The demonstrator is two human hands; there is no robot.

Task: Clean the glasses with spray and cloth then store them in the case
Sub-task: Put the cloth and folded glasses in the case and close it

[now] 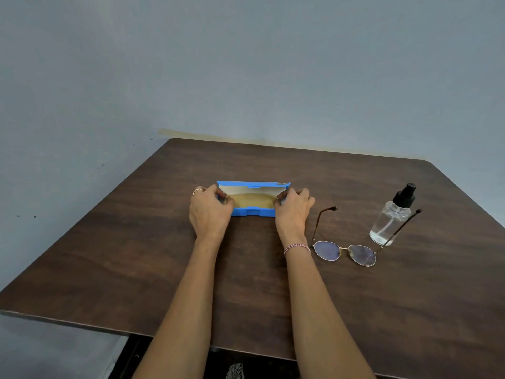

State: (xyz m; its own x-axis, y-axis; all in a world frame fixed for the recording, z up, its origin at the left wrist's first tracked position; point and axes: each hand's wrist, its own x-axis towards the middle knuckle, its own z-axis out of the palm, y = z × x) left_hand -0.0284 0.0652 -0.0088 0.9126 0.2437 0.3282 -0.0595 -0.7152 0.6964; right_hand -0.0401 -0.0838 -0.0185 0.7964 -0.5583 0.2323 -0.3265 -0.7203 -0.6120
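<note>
— Beyond the fingers (214, 190), what is seen?
— A grey-blue wall (246, 64) is met by a dark wooden table (136, 242).
— And the hands?
— Both forearms are stretched forward. The left hand (210, 212) and right hand (293, 212) are curled at the ends of the open blue case (252, 185), where the yellow cloth (251, 202) is pinched. Right of the right fingers, the glasses (327, 250) are laid unfolded beside the spray bottle (390, 222).

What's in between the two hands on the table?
The open blue plastic glasses case, with a tan cloth inside, lies between the left hand and right hand; both seem to pinch the cloth's ends. The head view shows it.
</note>
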